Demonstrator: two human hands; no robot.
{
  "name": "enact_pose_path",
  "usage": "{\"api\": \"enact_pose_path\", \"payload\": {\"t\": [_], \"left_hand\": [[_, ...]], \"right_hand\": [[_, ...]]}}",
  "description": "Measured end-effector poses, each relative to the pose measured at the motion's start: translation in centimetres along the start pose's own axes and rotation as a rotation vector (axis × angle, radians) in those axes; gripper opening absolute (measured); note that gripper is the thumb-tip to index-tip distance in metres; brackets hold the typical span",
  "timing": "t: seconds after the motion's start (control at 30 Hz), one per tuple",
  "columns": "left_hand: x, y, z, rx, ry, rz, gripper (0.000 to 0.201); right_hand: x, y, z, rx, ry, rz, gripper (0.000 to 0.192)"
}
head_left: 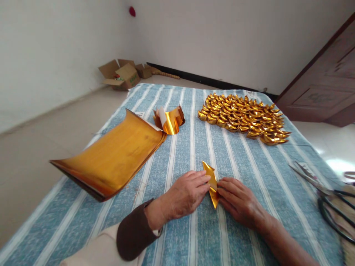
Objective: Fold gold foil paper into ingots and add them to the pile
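A partly folded piece of gold foil paper [211,180], pointed at both ends, lies between my hands on the striped cloth. My left hand [188,192] holds its left edge, fingertips resting over the paper. From the other side, my right hand [240,199] grips the right edge with its fingers pressed together; the thumb is hidden. A stack of flat gold paper sheets [119,151] with curled corners lies to the left. Curled gold paper strips [172,122] stand just beyond the stack. Many folded gold paper ingots [241,114] sit in close rows at the far right.
A blue and white striped cloth [180,159] covers the table. Black-handled scissors [324,192] lie at the right edge, blades pointing away from me. Open cardboard boxes [122,75] stand on the floor beyond the far left corner. A brown door [321,85] is at the right.
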State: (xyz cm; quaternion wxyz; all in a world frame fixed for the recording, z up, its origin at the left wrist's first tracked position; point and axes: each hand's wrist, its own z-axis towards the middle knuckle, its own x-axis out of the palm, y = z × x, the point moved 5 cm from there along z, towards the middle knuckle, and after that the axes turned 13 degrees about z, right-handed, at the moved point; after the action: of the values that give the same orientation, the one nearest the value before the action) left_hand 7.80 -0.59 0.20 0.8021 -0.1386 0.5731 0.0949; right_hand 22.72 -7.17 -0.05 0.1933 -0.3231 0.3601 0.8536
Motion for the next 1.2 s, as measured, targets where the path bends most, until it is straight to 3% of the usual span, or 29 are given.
{"api": "enact_pose_path", "payload": {"t": [0.33, 0.73, 0.97, 1.2], "left_hand": [[-0.1, -0.4, 0.1, -0.038, 0.044, -0.027, 0.023], [0.0, -0.2, 0.1, -0.054, 0.145, -0.089, 0.026], [-0.2, -0.2, 0.0, -0.057, 0.169, -0.111, 0.025], [-0.9, 0.4, 0.2, -0.035, 0.158, -0.227, 0.022]], "right_hand": [[0.0, -0.5, 0.0, -0.038, 0.103, -0.120, 0.024], [0.4, -2.2, 0.8, 0.278, -0.050, 0.094, 0.020], [0.9, -2.4, 1.0, 0.388, -0.124, 0.120, 0.022], [1.1, -2.6, 1.0, 0.436, -0.117, 0.134, 0.020]]}}
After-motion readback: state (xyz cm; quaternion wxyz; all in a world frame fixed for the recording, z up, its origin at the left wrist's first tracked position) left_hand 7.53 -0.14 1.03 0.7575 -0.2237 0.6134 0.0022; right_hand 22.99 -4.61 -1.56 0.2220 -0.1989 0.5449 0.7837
